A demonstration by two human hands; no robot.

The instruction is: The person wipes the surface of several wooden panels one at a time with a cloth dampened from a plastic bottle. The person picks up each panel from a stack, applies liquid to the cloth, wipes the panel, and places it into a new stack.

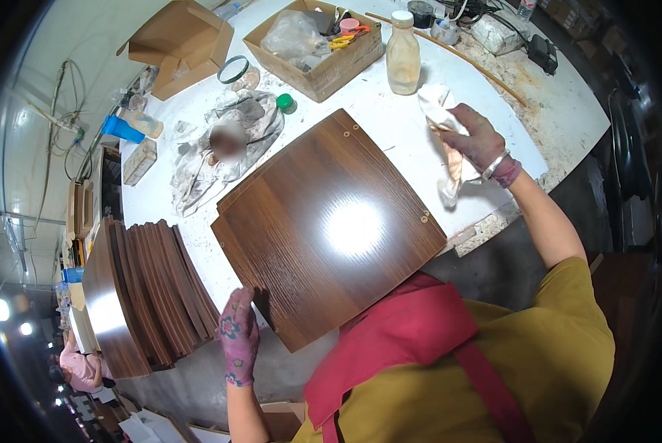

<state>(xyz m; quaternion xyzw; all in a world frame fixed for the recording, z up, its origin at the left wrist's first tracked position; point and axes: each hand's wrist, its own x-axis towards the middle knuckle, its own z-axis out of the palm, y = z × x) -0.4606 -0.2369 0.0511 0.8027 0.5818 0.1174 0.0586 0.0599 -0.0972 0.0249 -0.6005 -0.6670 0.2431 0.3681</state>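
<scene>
Gripping a crumpled white cloth (436,105) in our gloved right hand (479,142), we hold it to the right of a brown wooden panel (301,236) on the white table (142,203). Our gloved left hand (239,336) is at the panel's near left edge; we cannot tell whether its fingers grip. To the left, we see a row of brown panels (150,288).

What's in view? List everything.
table: one, white, centre
flat panels: at least two, brown, table centre
upright panels: several, brown, left
rag: one, white, in right hand
stained cloth: one, white, far left
bottle: one, beige, far side
boxes: two, brown, far side
container: one, blue, far left
smaller clutter: uncounted, mixed, far side
co-worker: one, pink-topped, lower left
apron: one, red, lower centre
left hand: one, purple-gloved, beside flat panels
right hand: one, purple-gloved, holding rag
</scene>
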